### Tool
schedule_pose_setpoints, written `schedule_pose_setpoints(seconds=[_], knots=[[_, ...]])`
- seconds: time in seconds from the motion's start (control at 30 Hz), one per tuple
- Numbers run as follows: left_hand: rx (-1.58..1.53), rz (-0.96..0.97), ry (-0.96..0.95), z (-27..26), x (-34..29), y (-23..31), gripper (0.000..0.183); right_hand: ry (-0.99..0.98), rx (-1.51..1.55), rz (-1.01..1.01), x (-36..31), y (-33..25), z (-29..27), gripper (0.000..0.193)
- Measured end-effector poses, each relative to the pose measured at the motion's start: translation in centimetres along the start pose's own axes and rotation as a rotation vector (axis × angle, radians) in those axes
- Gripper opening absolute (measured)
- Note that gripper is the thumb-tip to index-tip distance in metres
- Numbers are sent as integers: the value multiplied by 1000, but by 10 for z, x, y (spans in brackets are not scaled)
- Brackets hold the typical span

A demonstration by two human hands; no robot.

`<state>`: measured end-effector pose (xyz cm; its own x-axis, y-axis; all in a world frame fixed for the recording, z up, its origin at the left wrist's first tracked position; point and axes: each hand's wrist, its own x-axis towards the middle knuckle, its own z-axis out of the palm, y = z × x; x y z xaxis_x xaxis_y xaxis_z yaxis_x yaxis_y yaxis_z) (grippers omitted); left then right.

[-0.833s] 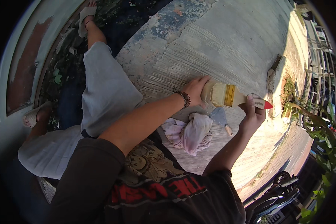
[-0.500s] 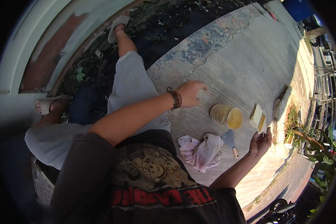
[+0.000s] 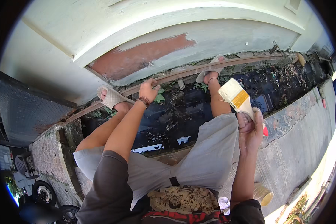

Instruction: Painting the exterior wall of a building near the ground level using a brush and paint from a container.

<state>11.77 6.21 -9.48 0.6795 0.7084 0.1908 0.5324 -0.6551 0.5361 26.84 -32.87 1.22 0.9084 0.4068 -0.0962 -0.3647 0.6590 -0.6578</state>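
My right hand [image 3: 251, 128] is closed around the handle of a wide paintbrush [image 3: 239, 100], raised above my right knee. The brush has pale, paint-coated bristles, a yellow band and a red handle end; its bristles point up and left toward the wall. My left hand [image 3: 148, 90] reaches forward to the narrow brown ledge [image 3: 171, 77] at the foot of the wall, fingers loosely bent and apart, holding nothing. Ahead, the whitish wall [image 3: 220, 35] has a recessed panel with a reddish-brown painted patch [image 3: 138, 56].
A dark, wet ditch with debris [image 3: 168, 115] runs beneath my spread legs, with sandaled feet on its far side. Right of me, on the concrete slab [image 3: 287, 156], stands a yellowish tub [image 3: 263, 194], partly behind my forearm; a pale rag [image 3: 224, 204] lies beside it. Motorbike wheels [image 3: 44, 192] show lower left.
My view has swung left to face the wall. The right hand has lifted the brush from beside the tub to above my knee. My left hand has moved from over the slab to the ledge.
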Motion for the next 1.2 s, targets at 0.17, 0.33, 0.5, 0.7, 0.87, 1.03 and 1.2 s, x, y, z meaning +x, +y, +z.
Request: schedule_pose_setpoints(seconds=[0.17,0.33,0.5,0.7,0.87,1.03,1.2], knots=[[124,54,144,1,29,-67,23,-133,10,309,59,109,56,19],[124,-320,90,25,61,-95,35,-295,-451,15,116,183,51,20],[350,-593,-22,15,70,-69,56,-566,-1154,-1049,203,213,33,27],[408,-592,-113,19,74,-65,60,-407,-1341,-1138,268,251,20,26],[411,-570,-99,22,73,-65,60,-430,-1325,-1046,257,288,50,28],[436,-556,-65,23,70,-70,58,-1038,-1261,-890,203,326,61,17],[429,-549,-36,23,69,-70,58,-963,-1393,-910,259,281,34,22]])
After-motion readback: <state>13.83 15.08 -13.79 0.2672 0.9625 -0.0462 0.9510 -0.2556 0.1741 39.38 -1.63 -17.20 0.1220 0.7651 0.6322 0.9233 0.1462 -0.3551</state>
